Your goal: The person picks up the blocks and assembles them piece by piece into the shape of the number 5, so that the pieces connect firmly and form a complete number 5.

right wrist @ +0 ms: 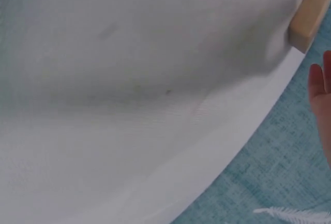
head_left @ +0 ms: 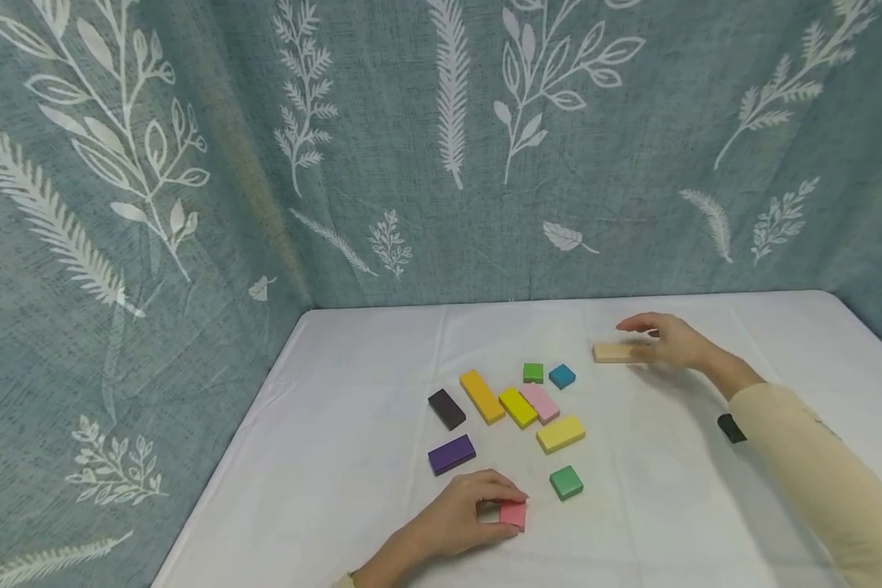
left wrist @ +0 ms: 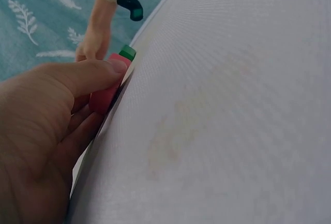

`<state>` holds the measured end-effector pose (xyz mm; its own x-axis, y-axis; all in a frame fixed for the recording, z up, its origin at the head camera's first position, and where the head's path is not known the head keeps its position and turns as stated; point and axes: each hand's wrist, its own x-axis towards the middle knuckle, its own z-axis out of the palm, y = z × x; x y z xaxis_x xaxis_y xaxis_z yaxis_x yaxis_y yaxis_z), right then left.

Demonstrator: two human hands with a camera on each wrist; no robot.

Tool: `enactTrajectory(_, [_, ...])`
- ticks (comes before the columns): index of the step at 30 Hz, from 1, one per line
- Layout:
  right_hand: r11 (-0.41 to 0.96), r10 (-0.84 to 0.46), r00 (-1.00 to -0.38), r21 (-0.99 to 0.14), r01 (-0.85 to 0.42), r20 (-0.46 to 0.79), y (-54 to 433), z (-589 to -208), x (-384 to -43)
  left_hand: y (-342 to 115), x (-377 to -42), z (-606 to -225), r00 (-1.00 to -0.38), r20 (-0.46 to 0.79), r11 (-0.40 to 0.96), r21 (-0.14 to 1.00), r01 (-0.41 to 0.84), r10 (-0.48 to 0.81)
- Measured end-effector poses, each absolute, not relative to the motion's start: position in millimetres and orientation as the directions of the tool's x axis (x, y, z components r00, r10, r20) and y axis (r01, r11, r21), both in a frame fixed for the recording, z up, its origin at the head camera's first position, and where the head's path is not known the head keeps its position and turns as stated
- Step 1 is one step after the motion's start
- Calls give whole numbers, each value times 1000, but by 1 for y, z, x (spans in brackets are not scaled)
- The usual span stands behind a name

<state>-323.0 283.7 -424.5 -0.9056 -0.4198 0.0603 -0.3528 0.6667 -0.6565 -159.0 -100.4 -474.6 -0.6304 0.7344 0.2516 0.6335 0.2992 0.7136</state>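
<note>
Near the front of the table, my left hand pinches a small coral-pink block between thumb and fingers. The left wrist view shows the thumb along one side of this block. At the back right, my right hand is over the right end of a plain wooden block, its fingers loosely bent. In the right wrist view, a gap shows between the fingers and the wooden block. A green block lies just right of the coral-pink one.
Mid-table lie a purple block, a black block, an orange block, two yellow blocks, a light pink block, a small green block and a blue block. A patterned curtain hangs behind the white table.
</note>
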Motion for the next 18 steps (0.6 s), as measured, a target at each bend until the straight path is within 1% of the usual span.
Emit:
enactTrajectory(5, [642,-410,-908,-679,-355,87,279,-419,-323,-100,-159,-474,-635,241,303,721,623,734])
enactTrajectory(11, [617,-402,-911,-708,-342,90,272,-423,-321,-99,-158,-471,-644,213,315,733,602,735])
enactTrajectory(14, [580,-411,-906,-739,-343,99,268,-425,-318,-98,-158,-472,-644,221,314,730,607,732])
enactTrajectory(18, [493,-432,-894,-799,-343,117,258,-427,-315,-98,-159,-474,-641,242,300,728,616,729])
